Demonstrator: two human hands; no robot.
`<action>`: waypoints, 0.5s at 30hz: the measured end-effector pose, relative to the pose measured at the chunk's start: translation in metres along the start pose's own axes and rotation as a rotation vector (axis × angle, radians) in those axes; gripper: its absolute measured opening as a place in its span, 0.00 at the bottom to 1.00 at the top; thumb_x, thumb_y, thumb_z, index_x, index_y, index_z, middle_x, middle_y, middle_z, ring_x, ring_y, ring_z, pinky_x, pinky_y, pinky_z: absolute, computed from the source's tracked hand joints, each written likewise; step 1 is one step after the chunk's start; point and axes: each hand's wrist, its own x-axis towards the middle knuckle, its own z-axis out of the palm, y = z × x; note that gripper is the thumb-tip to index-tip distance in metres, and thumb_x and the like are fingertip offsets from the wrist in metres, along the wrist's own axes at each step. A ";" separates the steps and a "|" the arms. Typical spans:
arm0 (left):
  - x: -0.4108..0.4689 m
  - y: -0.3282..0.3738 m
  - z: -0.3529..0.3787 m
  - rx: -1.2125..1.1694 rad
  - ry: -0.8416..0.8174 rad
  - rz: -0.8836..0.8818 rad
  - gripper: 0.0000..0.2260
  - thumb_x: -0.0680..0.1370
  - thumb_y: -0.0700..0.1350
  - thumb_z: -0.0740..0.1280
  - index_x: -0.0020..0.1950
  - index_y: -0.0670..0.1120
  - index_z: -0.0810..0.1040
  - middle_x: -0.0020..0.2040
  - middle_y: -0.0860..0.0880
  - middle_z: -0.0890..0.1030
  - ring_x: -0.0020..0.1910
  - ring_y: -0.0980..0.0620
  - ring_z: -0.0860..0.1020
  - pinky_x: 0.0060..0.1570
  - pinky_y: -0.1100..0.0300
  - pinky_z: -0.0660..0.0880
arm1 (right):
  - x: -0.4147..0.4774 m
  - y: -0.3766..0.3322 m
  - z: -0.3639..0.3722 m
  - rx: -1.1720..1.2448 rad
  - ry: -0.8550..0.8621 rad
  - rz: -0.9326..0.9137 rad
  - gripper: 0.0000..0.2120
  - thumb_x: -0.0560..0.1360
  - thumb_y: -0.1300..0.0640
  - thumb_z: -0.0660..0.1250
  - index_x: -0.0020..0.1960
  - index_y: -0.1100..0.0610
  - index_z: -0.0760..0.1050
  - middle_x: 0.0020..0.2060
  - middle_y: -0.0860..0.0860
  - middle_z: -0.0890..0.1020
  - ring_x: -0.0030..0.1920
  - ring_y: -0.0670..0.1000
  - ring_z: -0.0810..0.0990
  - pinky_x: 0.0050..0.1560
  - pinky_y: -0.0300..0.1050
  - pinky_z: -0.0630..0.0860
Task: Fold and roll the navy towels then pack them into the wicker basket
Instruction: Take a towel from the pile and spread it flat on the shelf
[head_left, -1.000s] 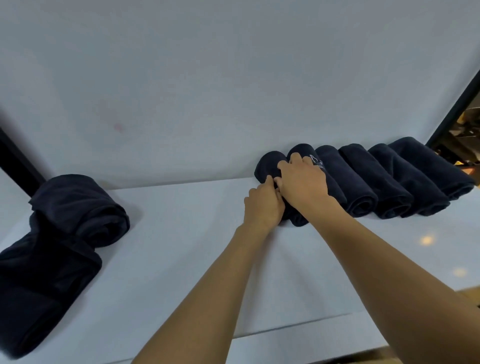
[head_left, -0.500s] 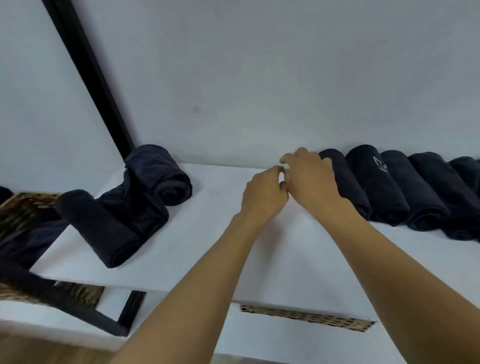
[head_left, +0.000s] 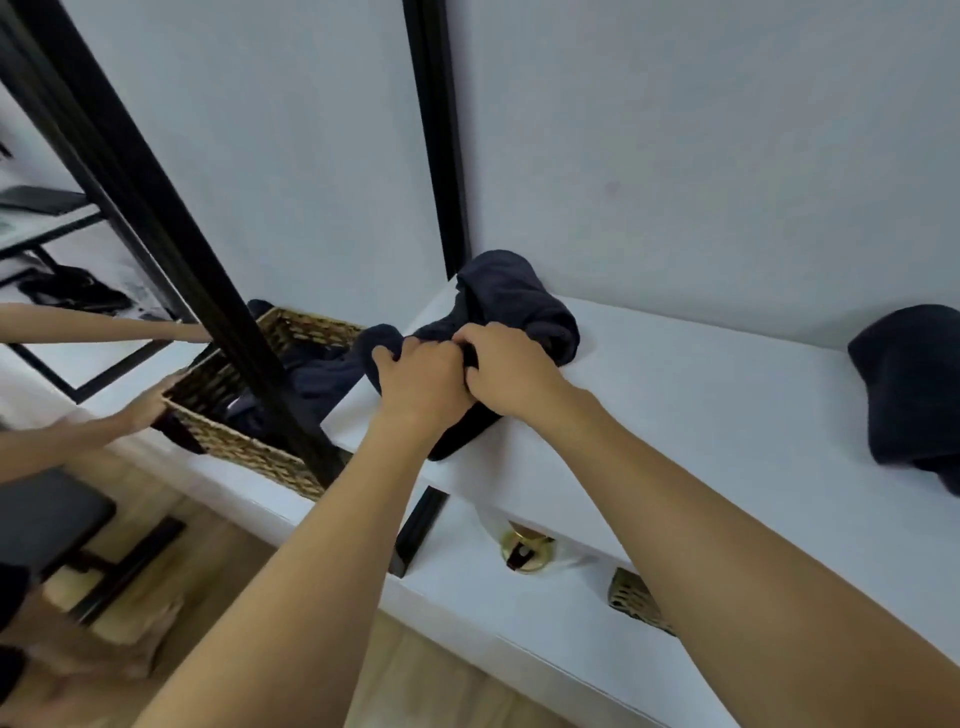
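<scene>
While both my hands sit knuckle to knuckle at the left end of the white shelf (head_left: 701, 395), each has a fistful of the same loose navy towel (head_left: 519, 296). L hand (head_left: 421, 384) has its fingers curled down into the cloth. R hand (head_left: 511, 371) touches it on the right side, w/ fingers tucked round a fold. So both grips are closed tight on fabric, nothing spread.

The towel is bunched, not flat. A thick half-rolled lump sits just beyond my R knuckles, near the back corner by the wall. A tail hangs over the shelf's front edge under my wrists. Another flap droops off past my L fingers.

Left of my grip & lower down is the wicker basket (head_left: 249, 452) on a lower white ledge, w/ more navy cloth (head_left: 317, 374) heaped inside. A slanting black post (head_left: 171, 234) crosses in front of it. An other person's hand (head_left: 145, 408) rests on the basket's far-left corner. A second forearm of theirs reaches in above it towards the post.

Well to the right of my R hand a second navy towel (head_left: 914, 384) lies on the same shelf. It's prob. rolled, but it's cut off at the edge so can't be sure.

Below my forearms, under the shelf, there's a round gold fitting (head_left: 527, 551) & a bit more wicker (head_left: 636, 603)
</scene>
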 end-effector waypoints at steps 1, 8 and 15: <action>-0.001 -0.004 0.001 0.008 0.032 0.022 0.10 0.78 0.48 0.61 0.56 0.49 0.76 0.51 0.49 0.80 0.61 0.43 0.71 0.61 0.42 0.62 | 0.003 -0.003 0.008 -0.019 -0.001 0.015 0.15 0.78 0.58 0.60 0.65 0.55 0.73 0.57 0.54 0.77 0.55 0.58 0.77 0.52 0.53 0.76; 0.003 -0.017 -0.009 -0.143 0.172 0.133 0.07 0.76 0.43 0.60 0.51 0.48 0.76 0.45 0.48 0.80 0.49 0.43 0.77 0.48 0.50 0.66 | 0.011 -0.018 0.002 0.122 0.088 0.124 0.09 0.77 0.60 0.62 0.54 0.58 0.79 0.46 0.53 0.83 0.46 0.53 0.80 0.45 0.46 0.75; 0.009 0.000 -0.119 -1.001 0.431 0.312 0.06 0.75 0.37 0.63 0.50 0.45 0.75 0.40 0.51 0.79 0.37 0.54 0.76 0.37 0.64 0.72 | -0.011 -0.044 -0.127 0.629 0.244 -0.017 0.06 0.77 0.58 0.66 0.52 0.54 0.80 0.41 0.50 0.83 0.38 0.45 0.82 0.38 0.37 0.77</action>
